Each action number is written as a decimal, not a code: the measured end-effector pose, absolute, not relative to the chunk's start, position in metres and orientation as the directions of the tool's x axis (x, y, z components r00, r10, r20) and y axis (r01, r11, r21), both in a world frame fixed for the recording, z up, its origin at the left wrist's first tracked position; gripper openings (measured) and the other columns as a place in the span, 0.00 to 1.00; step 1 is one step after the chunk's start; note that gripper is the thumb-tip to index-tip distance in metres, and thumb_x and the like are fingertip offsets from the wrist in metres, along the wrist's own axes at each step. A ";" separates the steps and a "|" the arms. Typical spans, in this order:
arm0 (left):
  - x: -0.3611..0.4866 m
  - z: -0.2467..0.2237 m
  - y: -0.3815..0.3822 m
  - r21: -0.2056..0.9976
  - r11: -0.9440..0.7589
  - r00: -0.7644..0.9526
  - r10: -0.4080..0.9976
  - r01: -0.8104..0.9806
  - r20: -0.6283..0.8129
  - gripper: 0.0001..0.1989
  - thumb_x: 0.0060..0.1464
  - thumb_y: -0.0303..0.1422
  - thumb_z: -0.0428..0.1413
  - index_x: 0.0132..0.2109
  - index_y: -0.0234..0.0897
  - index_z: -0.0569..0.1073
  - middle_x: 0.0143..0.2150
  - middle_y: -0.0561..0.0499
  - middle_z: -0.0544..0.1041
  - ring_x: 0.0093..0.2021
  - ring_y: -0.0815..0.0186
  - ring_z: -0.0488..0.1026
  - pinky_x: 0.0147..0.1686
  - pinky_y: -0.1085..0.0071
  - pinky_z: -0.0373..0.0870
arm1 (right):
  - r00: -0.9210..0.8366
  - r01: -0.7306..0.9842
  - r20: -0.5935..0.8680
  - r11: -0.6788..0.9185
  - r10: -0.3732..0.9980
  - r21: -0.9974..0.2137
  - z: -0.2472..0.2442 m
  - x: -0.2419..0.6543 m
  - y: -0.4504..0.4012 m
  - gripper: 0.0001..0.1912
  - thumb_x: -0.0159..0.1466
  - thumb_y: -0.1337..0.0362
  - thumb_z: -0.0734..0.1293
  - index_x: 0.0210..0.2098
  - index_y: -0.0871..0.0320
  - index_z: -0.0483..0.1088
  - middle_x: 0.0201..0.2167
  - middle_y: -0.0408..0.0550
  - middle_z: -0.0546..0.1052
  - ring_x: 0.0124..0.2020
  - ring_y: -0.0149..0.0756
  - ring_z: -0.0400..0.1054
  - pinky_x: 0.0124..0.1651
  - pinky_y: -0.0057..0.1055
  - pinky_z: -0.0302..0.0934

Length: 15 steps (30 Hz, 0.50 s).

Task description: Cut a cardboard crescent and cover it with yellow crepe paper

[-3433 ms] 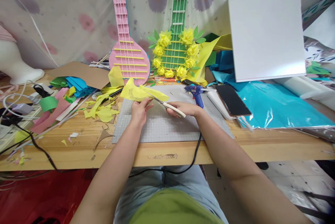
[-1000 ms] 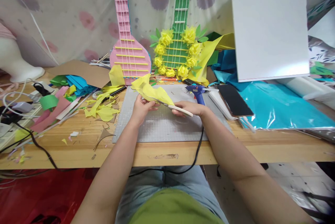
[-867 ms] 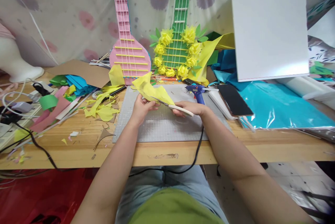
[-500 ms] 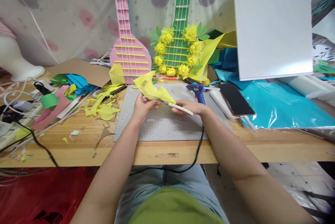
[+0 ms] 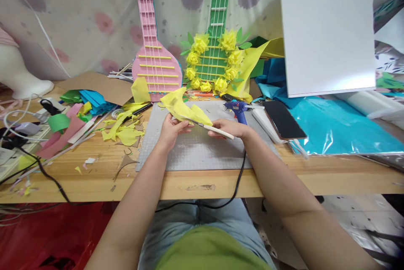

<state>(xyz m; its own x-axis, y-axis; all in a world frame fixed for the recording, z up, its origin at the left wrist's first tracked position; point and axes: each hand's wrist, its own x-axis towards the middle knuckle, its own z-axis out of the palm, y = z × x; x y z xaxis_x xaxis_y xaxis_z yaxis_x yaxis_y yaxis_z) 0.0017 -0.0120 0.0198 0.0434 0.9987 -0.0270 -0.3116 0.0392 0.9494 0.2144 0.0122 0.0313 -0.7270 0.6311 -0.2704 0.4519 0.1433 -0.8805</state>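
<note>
My left hand point(image 5: 172, 130) pinches the lower edge of a piece of yellow crepe paper point(image 5: 180, 105) above the grey cutting mat point(image 5: 202, 156). White-handled scissors point(image 5: 218, 130) are gripped in my right hand point(image 5: 225, 126), with their blades at the paper's lower edge near my left fingertips. How far the blades are apart I cannot tell. Just beyond my right hand lies a blue glue gun point(image 5: 239, 111). Behind the paper lean a pink paper guitar point(image 5: 158, 65) and a green one point(image 5: 212, 61) ringed with yellow paper flowers.
Yellow scraps point(image 5: 128, 133) lie left of the mat, with a power strip point(image 5: 19, 152) and cables farther left. To the right are a phone point(image 5: 283, 119), a blue plastic-wrapped sheet point(image 5: 344, 129) and a standing white board point(image 5: 328, 38). A black cord point(image 5: 239, 183) hangs over the table edge.
Hardly anything differs. The whole view has shifted very slightly, while both hands, the scissors and the yellow paper keep nearly the same pose.
</note>
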 end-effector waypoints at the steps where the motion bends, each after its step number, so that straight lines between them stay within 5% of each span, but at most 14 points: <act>1: 0.002 0.020 -0.012 0.947 0.040 0.048 0.999 -0.318 -0.026 0.28 0.33 0.29 0.65 0.43 0.36 0.62 0.30 0.52 0.76 0.29 0.63 0.77 0.25 0.71 0.73 | -0.728 0.449 -0.271 0.138 0.630 -0.883 0.032 0.215 0.012 0.20 0.52 0.49 0.66 0.22 0.58 0.57 0.15 0.35 0.59 0.16 0.22 0.52 0.19 0.23 0.47; 15: 0.001 0.020 -0.013 0.951 0.036 0.065 0.998 -0.306 -0.016 0.29 0.34 0.28 0.64 0.43 0.36 0.60 0.32 0.51 0.77 0.29 0.61 0.77 0.23 0.72 0.73 | -0.693 0.505 -0.307 0.135 0.652 -0.853 0.033 0.218 0.014 0.20 0.51 0.49 0.66 0.22 0.60 0.60 0.15 0.36 0.60 0.16 0.22 0.53 0.19 0.23 0.45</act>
